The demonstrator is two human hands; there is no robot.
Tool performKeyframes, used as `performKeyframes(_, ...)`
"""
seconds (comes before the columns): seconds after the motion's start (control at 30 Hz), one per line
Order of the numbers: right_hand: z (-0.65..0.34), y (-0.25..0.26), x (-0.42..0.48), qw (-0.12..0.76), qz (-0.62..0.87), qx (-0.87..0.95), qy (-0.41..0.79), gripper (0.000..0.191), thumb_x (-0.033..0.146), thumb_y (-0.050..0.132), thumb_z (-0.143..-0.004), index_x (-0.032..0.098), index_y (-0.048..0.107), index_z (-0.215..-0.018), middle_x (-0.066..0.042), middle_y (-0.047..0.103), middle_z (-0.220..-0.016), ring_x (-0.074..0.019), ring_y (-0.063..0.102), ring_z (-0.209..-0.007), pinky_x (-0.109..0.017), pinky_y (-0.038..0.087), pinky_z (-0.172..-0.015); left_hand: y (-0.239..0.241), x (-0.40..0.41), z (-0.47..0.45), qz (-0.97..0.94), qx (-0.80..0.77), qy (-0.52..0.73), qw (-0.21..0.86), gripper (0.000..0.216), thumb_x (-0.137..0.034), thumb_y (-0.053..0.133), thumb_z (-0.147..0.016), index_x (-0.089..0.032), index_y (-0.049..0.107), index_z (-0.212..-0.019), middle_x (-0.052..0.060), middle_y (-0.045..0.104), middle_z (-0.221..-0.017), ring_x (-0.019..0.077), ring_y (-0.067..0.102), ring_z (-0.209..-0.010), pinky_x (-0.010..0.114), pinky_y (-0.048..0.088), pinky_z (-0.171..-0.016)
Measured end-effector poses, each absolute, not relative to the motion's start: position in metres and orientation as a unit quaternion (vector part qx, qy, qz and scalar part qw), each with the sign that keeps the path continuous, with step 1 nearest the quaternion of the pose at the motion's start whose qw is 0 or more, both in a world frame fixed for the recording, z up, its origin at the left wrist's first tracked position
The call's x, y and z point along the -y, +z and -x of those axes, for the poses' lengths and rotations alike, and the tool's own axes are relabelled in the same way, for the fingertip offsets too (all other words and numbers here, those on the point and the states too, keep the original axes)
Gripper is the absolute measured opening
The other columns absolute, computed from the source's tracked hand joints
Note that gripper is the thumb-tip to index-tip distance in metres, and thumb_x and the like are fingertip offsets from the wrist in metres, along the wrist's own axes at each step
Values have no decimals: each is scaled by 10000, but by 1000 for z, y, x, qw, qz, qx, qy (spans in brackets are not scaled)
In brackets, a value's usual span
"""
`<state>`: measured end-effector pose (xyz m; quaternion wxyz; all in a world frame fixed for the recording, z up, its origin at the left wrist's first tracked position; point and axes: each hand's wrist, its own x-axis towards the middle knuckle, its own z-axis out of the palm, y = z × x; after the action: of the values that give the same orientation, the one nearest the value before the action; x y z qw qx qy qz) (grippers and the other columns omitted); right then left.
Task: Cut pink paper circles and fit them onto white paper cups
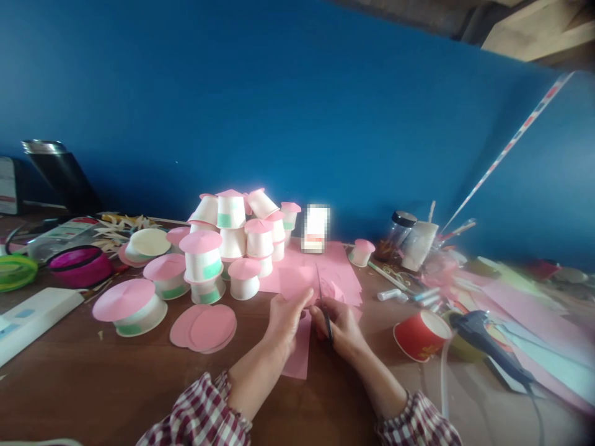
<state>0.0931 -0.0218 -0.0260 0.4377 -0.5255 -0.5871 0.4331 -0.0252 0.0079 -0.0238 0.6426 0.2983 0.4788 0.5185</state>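
Centrally, thin pink paper sheet (295, 280) lies just ahead of the hands, pinched by the left hand (284, 321), the nearer; slim dark-handled scissors (328, 327), gripped by the right hand (344, 327), point away from the wearer, long axis fore-and-aft, tips leaning slightly left; pink-topped white paper cups (203, 266) stand left on the brown bench (116, 384).

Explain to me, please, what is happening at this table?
A person holds pink paper in the left hand and scissors in the right hand, with the blades up at the paper, apparently cutting. To the left, many white cups with pink paper tops stand on the table, some piled up. Loose pink discs lie in front of them. A red cup and a glue gun are off to the right.
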Motion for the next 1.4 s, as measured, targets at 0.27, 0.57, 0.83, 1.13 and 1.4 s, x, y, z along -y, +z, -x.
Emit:
performKeyframes(0.27,-94,-25,22,433,532,587,430,267,393,638,-774,151,545,-712,63,438,-435,-87,422,-398,-200,306,-402,-19,-6,25,-289,-484,519,642,328,-352,762,-564,-113,658,-762,60,659,-687,168,609,-649,291,401,-625)
performKeyframes(0.57,-94,-25,22,432,534,588,427,301,421,627,-781,155,530,-680,68,423,-411,-83,407,-379,-198,299,-385,-17,-7,26,-282,-486,524,640,313,-342,763,-575,-124,646,-767,30,632,-659,141,587,-624,273,393,-607)
performKeyframes(0.83,-91,-30,21,430,536,585,430,310,433,644,-761,158,524,-684,63,444,-442,-81,422,-384,-196,298,-386,-27,-7,22,-273,-461,546,644,404,-390,782,-562,-118,668,-839,72,671,-758,183,626,-677,290,444,-602)
performKeyframes(1.13,-92,-31,21,429,542,585,424,358,501,637,-741,152,556,-721,56,460,-446,-89,436,-400,-204,311,-394,-24,-7,24,-282,-462,534,649,379,-343,783,-563,-97,665,-825,83,672,-702,197,642,-634,313,476,-607)
performKeyframes(1.4,-93,-30,21,424,540,594,419,334,475,640,-752,157,546,-712,60,449,-447,-88,431,-408,-204,314,-406,-27,-8,24,-290,-472,525,646,394,-362,783,-566,-93,657,-825,96,674,-754,212,647,-703,334,475,-663)
